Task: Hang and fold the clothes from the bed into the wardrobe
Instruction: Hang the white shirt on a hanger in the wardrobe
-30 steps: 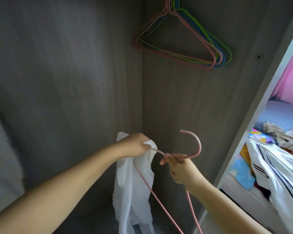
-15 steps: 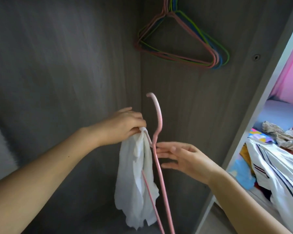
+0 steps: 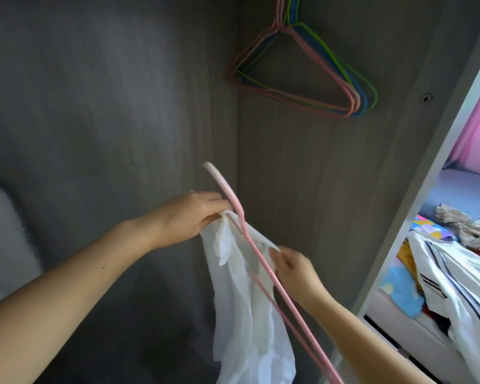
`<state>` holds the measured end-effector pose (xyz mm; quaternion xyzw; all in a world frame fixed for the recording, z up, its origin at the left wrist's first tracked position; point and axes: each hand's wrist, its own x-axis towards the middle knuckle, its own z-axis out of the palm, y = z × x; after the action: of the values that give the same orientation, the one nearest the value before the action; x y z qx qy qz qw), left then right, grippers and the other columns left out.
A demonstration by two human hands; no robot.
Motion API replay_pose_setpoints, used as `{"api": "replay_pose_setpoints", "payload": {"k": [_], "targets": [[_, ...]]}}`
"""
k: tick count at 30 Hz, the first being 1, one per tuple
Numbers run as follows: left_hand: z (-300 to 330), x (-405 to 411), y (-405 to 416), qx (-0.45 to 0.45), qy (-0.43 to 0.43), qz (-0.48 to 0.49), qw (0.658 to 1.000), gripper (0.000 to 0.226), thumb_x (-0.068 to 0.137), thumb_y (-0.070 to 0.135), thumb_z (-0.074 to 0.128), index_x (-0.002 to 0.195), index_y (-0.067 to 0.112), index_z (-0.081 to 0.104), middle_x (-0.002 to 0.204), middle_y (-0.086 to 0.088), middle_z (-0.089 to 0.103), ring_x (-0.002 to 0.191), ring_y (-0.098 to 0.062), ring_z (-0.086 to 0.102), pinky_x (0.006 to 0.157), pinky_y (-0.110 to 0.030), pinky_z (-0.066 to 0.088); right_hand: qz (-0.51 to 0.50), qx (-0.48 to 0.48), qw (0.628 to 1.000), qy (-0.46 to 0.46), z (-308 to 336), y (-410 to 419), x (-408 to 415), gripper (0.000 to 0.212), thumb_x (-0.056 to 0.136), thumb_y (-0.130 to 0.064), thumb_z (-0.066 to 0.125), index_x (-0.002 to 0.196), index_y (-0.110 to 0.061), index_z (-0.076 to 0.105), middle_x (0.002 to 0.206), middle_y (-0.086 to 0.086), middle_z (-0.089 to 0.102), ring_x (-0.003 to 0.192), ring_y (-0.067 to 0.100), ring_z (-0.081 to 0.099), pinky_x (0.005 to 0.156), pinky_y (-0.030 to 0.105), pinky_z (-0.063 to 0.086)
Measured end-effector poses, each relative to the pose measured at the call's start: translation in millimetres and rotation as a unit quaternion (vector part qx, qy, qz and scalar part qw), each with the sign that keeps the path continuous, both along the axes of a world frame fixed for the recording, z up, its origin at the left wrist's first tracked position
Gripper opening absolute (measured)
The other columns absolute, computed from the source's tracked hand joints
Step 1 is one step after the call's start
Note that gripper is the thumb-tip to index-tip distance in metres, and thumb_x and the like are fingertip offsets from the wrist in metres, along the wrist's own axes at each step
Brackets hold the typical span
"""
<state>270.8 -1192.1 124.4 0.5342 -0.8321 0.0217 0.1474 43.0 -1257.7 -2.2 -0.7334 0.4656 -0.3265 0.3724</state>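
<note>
Inside the grey wardrobe, my left hand grips the neck of a pink hanger together with one shoulder of a thin white garment. The hanger's hook points up and to the left, and its frame slants down to the right. The garment droops from my left hand, partly threaded on the hanger. Lower right of it, my right hand pinches the garment's other strap beside the hanger's arm.
Several empty coloured hangers hang at the top of the wardrobe. A pale fluffy item shows at the left edge. Past the wardrobe's side panel, the bed holds a white striped shirt and other clothes.
My right hand let go of the hanger, dropped lower and pinched the white garment's strap. My left hand took the hanger's neck, and the hook turned upward and left.
</note>
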Motion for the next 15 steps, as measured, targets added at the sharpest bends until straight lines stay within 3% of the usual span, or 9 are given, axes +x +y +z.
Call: {"api": "replay_pose_setpoints", "payload": {"k": [3, 6, 8, 11, 15], "targets": [[-7.0, 9.6, 3.2, -0.006, -0.052, 0.043, 0.998, 0.024, 0.098, 0.023, 0.043, 0.114, 0.021, 0.060, 0.099, 0.007, 0.055, 0.097, -0.011, 0.053, 0.083, -0.036, 0.046, -0.059, -0.086, 0.994, -0.021, 11.2, -10.6, -14.4, 0.033, 0.098, -0.026, 0.047, 0.068, -0.012, 0.045, 0.055, -0.006, 0.043, 0.051, 0.007, 0.035, 0.047, 0.019, 0.031], [-13.5, 18.3, 3.5, 0.008, -0.060, 0.067, 0.996, 0.027, 0.099, 0.024, 0.043, 0.123, 0.025, 0.054, 0.101, 0.010, 0.051, 0.104, -0.012, 0.051, 0.087, -0.030, 0.043, 0.046, -0.060, 0.997, -0.025, 27.9, -14.7, -28.0, 0.030, 0.096, -0.036, 0.053, 0.073, -0.017, 0.050, 0.056, -0.012, 0.044, 0.051, 0.001, 0.038, 0.048, 0.013, 0.033], [-13.8, 27.1, 5.6, -0.049, -0.049, 0.064, 0.996, 0.028, 0.098, 0.022, 0.047, 0.125, 0.023, 0.057, 0.111, 0.006, 0.061, 0.104, -0.015, 0.057, 0.081, -0.020, 0.037, 0.144, 0.006, 0.985, 0.091, 37.9, -15.8, -40.1, 0.024, 0.090, -0.047, 0.060, 0.077, -0.026, 0.060, 0.061, -0.018, 0.055, 0.055, -0.002, 0.050, 0.052, 0.008, 0.038], [-8.9, 39.4, 13.3, -0.093, -0.036, 0.059, 0.993, 0.031, 0.093, 0.034, 0.039, 0.115, 0.027, 0.059, 0.106, 0.005, 0.067, 0.091, -0.019, 0.064, 0.072, -0.023, 0.038, 0.111, 0.005, 0.943, 0.315, 41.1, -25.8, -61.8, 0.023, 0.090, -0.047, 0.059, 0.072, -0.033, 0.059, 0.065, -0.019, 0.057, 0.058, -0.002, 0.054, 0.047, 0.005, 0.036], [-14.2, 53.2, 17.6, -0.095, -0.022, 0.083, 0.992, 0.029, 0.091, 0.039, 0.035, 0.116, 0.041, 0.049, 0.112, 0.007, 0.067, 0.092, -0.021, 0.066, 0.070, -0.027, 0.043, -0.012, -0.114, 0.933, 0.341, 38.2, -41.3, -73.2, 0.016, 0.094, -0.021, 0.052, 0.096, -0.015, 0.066, 0.086, 0.000, 0.062, 0.081, 0.019, 0.061, 0.056, 0.022, 0.034]]}}
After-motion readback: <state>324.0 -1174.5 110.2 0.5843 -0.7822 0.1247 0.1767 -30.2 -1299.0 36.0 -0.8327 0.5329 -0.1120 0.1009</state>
